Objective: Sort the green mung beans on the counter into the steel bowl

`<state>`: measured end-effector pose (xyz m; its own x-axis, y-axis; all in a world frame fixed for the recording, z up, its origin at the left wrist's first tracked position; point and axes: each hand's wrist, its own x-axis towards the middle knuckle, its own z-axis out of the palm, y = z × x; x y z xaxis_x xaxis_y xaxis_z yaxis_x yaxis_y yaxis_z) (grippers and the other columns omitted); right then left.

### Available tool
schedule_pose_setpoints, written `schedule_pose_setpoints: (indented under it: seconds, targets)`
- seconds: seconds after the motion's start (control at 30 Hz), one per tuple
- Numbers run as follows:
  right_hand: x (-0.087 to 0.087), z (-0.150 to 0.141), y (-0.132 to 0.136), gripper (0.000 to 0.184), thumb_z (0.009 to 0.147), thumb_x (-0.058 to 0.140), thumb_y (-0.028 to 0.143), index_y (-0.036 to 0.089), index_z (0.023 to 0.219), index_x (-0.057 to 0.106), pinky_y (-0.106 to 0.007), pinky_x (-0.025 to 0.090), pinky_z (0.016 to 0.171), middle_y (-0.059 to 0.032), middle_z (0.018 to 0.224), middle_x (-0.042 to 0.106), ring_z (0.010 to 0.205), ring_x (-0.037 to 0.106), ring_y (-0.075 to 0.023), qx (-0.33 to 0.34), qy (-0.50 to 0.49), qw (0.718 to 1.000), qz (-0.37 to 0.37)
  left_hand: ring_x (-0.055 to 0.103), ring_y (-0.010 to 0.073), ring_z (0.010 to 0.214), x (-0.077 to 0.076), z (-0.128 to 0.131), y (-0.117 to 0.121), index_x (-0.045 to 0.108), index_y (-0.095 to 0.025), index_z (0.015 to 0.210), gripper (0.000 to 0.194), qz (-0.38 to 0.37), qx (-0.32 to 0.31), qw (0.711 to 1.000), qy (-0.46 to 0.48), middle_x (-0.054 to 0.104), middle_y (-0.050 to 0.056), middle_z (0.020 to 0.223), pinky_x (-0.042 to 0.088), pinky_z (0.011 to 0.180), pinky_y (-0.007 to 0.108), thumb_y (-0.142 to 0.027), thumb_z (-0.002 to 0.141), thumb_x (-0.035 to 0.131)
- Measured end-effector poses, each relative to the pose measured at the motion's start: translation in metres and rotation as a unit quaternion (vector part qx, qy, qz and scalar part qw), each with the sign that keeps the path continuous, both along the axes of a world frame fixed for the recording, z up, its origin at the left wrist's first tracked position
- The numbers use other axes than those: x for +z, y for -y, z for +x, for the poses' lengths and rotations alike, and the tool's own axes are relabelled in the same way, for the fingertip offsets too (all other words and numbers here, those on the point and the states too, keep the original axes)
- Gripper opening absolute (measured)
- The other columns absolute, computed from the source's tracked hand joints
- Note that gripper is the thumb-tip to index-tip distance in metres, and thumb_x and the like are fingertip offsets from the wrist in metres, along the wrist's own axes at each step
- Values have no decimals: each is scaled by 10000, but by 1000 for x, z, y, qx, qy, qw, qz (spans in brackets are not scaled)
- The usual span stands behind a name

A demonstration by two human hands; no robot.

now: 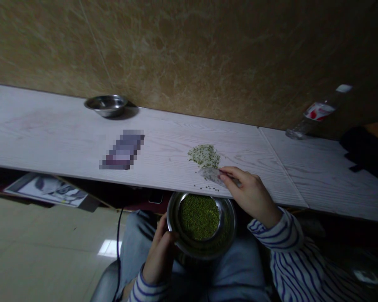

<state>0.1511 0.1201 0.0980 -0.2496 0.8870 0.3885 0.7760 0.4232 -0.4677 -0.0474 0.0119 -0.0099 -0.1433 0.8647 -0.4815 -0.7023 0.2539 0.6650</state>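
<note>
My left hand [161, 251] is closed on the left rim of a steel bowl [228, 228], which sits above my lap just under the table edge. Many small green mung beans [199, 216] fill the bottom of the bowl. Over the table edge, my right hand [247, 188] pinches a thin, clear plastic piece [209, 173]; whether it is a bag or a sheet I cannot tell. Its far end touches the tabletop beside a loose patch of mung beans [204, 155]. A few stray beans lie near the table's front edge.
A second steel bowl [106, 105] stands by the wall at the back left. A blurred-out flat object [123, 151] lies on the white table [164, 163]. At the right are a plastic bottle [318, 112] and dark cloth [362, 157]. Papers [47, 188] fill a shelf below.
</note>
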Motion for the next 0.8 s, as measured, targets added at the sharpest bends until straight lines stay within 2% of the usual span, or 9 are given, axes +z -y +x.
schedule_pose_setpoints:
  seconds: [0.17,0.27,0.37,0.5,0.6,0.8]
  targets:
    - [7,-20,-16,211,887,552,232,183,1061,661,-347,559,767,-70,957,755,876,713,-212,21,-41,999,-17,559,314,1102,0,-1,0,627,-237,1161,579,-6,-7,1000,16,684,62,1093,482,773,347,-193,585,673]
    - [19,-39,-33,184,878,562,205,198,1034,660,-320,540,772,-54,979,746,898,698,-183,87,-47,995,-19,552,313,1108,-2,-3,1,620,-233,1184,598,-11,3,1000,9,677,64,1105,476,803,364,-203,588,669]
    - [30,-57,-55,147,871,565,188,197,971,672,-309,510,770,-37,936,736,858,675,-164,177,-12,983,-40,572,308,1059,-4,-4,2,614,-235,1194,612,-16,4,1000,5,669,61,1099,480,780,369,-202,586,660]
    - [34,-70,-76,165,865,552,151,191,965,677,-296,478,773,-39,924,728,837,654,-153,244,39,966,-78,575,292,1026,-4,-4,3,614,-234,1181,591,-15,6,1000,5,660,52,1077,476,758,358,-200,592,648]
    - [33,-69,-79,164,865,558,157,188,971,679,-289,464,768,-43,924,725,833,647,-151,256,66,960,-95,575,293,1030,-2,-2,2,608,-227,1176,593,-9,-1,1000,19,673,51,1055,472,771,364,-194,585,647]
    - [36,-61,-67,145,877,555,168,185,961,673,-285,459,771,-41,922,719,827,638,-142,260,86,955,-113,594,287,997,1,2,-1,602,-208,1176,569,10,-2,999,35,686,52,1042,462,809,383,-190,609,656]
